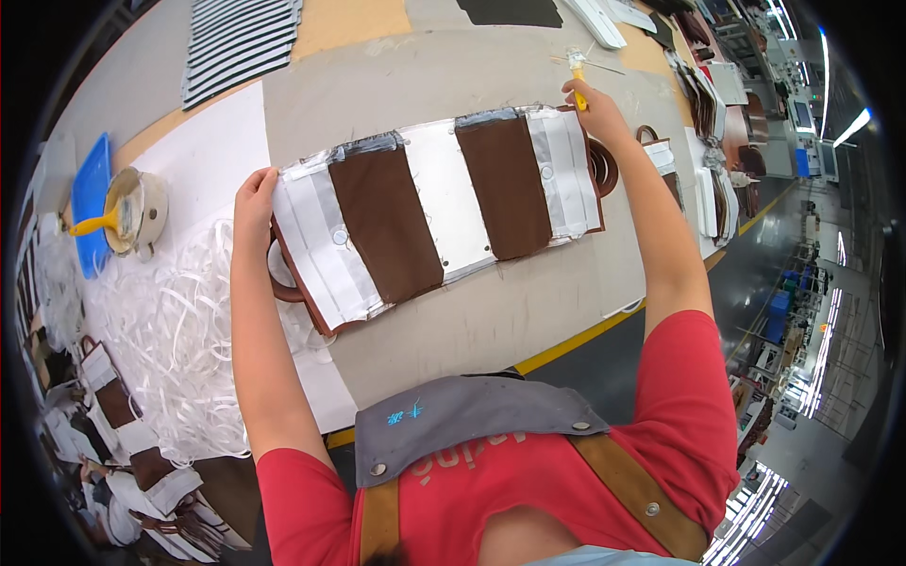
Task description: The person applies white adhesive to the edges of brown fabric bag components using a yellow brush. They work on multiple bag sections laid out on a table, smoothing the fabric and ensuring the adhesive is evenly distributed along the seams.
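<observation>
An opened-out bag panel lies across the table before me, with brown fabric sections, white backing strips, round metal snaps and brown handles at both ends. Its far edge shows bluish-grey glue-like smears on the brown pieces. My left hand is closed on the panel's left end, near the far corner. A yellow-handled brush is gripped in my right hand, bristles pointing away from me. That same hand sits at the panel's far right corner; whether it also pinches the edge is hidden.
At left, a white pot with another yellow brush stands by a blue tray. A heap of white strips lies below it. Striped pieces are stacked at the far left; more bag parts lie at right.
</observation>
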Tool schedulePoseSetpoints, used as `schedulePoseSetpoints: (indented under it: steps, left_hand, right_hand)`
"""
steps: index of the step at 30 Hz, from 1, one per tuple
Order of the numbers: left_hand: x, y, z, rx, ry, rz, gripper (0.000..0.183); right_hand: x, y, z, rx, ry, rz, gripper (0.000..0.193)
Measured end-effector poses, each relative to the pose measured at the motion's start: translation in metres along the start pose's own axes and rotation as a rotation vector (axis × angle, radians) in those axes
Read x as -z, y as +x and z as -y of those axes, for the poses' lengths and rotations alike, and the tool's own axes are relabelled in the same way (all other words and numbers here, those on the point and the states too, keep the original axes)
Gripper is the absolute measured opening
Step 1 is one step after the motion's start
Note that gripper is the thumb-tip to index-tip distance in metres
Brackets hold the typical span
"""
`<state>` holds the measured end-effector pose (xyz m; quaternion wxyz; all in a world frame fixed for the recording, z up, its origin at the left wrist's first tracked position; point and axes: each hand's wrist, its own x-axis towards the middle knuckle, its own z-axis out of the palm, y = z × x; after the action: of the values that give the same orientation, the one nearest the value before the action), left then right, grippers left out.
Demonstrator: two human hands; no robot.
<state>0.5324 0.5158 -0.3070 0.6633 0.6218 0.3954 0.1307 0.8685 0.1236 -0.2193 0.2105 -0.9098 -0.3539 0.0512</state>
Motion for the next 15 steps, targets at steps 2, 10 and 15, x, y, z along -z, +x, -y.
schedulePoseSetpoints:
  steps: [2,10,15]
  left_hand:
    - [-0.012,-0.002,-0.01,-0.187,0.243,-0.191,0.02]
    - [-0.219,-0.015,-0.076,-1.026,0.719,0.168,0.007]
    - [-0.342,0.017,-0.066,-1.21,0.831,0.407,0.008]
  right_hand:
    - [-0.011,-0.008,-0.005,0.012,-0.053,-0.078,0.019]
    - [-0.062,-0.052,-0.009,0.044,-0.003,-0.417,0.03]
    - [-0.072,-0.057,-0.01,0.066,-0.084,-0.516,0.03]
